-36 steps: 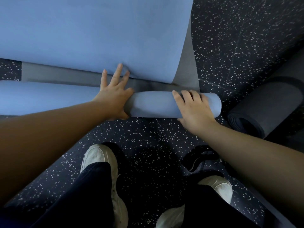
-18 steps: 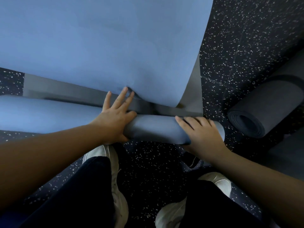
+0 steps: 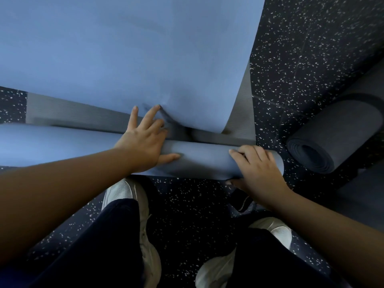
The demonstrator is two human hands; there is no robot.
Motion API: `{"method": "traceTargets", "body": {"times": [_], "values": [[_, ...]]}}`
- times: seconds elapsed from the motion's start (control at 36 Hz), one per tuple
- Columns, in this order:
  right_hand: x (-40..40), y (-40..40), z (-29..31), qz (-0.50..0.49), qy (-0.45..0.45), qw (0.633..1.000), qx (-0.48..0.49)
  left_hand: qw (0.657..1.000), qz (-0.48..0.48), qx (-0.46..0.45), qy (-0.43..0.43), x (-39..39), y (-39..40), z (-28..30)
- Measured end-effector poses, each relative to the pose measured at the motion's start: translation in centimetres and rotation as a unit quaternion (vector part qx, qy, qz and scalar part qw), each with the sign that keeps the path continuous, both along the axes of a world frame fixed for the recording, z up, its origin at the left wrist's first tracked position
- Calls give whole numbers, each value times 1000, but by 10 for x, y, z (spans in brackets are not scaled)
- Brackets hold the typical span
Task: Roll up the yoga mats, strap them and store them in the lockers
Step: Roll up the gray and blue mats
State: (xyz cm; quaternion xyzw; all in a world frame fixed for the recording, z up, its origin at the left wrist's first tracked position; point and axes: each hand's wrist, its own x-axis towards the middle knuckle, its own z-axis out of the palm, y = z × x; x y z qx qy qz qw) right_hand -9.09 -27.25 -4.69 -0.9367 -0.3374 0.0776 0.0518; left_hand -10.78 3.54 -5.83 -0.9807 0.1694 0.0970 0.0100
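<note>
two hands: both rest on the rolled part of a blue yoga mat (image 3: pixel 197 161) that runs across the middle of the frame
left hand (image 3: pixel 143 142): lies on the roll at centre, fingers spread and straight, reaching over onto the grey underside (image 3: pixel 83 117) of the mat; thumb stretched along the roll
right hand (image 3: pixel 257 165): curls over the right end of the roll, fingers bent on top, thumb tucked beneath
unrolled sheet: the flat blue part fills the upper left and centre of the frame
dark rolled mat (image 3: pixel 332 142): lies at the right edge of the frame, near the blue roll's end, apart from it
floor (image 3: pixel 311 48): dark with white speckles
white shoes (image 3: pixel 133 204): at the bottom of the frame, below the roll
</note>
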Motion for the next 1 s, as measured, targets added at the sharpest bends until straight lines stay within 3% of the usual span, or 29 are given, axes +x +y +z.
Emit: {"method": "traceTargets", "body": {"times": [0.14,0.25,0.64,0.81,1.0], "values": [[0,-2,1,10,-12,1000,13,987,30,114,112,6,-4,13],[1,-1,3,1,-7,999,32,978,75,110,162,23,-7,26],[18,17,-1,-86,-39,995,-5,978,143,41,144,47,-5,27],[26,17,-1,-79,-65,995,-5,982,135,22,134,47,-1,27],[27,23,6,-62,-35,997,15,981,134,32,135,48,-1,28]]}}
